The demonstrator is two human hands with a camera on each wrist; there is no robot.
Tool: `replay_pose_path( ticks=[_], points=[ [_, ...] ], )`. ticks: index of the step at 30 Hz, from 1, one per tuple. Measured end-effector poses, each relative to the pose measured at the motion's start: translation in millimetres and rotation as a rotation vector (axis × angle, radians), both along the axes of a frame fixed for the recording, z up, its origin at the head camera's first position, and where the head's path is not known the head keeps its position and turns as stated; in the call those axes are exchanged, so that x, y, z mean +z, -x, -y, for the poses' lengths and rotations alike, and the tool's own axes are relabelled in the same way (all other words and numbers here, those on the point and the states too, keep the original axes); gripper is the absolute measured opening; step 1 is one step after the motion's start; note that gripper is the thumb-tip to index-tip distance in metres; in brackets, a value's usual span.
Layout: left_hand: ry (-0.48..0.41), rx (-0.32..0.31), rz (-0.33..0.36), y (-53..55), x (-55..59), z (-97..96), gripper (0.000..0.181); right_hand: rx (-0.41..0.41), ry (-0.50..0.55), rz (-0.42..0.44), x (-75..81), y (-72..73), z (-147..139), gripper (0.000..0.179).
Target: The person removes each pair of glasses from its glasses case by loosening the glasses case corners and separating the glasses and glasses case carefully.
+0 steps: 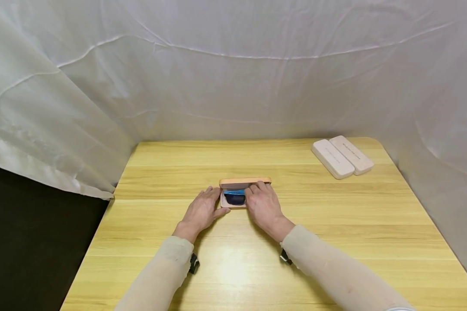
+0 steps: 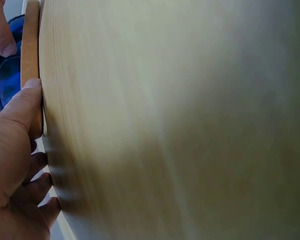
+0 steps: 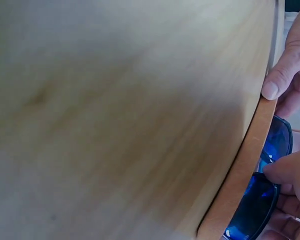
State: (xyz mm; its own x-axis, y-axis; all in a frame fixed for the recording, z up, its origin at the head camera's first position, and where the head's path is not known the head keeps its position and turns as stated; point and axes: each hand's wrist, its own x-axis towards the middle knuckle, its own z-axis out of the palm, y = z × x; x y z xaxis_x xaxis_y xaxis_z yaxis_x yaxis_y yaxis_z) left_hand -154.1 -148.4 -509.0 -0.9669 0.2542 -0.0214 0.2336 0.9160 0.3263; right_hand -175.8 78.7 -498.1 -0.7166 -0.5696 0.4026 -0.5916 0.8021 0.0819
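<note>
Head view bright, glare on tabletop (image 1: 235, 270); wrist views dimmer, soft.

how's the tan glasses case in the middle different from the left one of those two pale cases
The tan case is open, its lid raised and dark sunglasses showing inside; the left pale case is shut. The tan case is orange-brown outside, the pale case off-white. The tan case lies nearly square to the table's far edge, while the pale case lies slanted. Both are oblong with rounded corners.

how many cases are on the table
3: one open case between the left hand and the right hand, a closed pale case near the far right corner of the table, and another pale case beside it.
</note>
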Motion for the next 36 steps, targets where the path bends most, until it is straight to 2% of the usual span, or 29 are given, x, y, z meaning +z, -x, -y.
replay_pose_path(
  ticks=[9,24,30,36],
  points=[
    [-0.013,0.007,0.011,-0.2,0.8,-0.6,0.079,0.013,-0.02,0.021,8.5,-2.7,-2,0.007],
    [-0.014,0.011,0.038,-0.9,2.2,-0.1,0.08,0.047,0.01,-0.007,27.0,-10.5,-20,0.004],
    [-0.004,0.012,0.035,-0.7,1.4,-0.1,0.081,0.047,-0.009,-0.014,29.6,-11.4,-33,0.013],
    [-0.003,0.014,0.036,-0.4,1.0,0.6,0.081,0.064,0.01,-0.003,31.7,-10.8,-58,0.015]
  ],
)
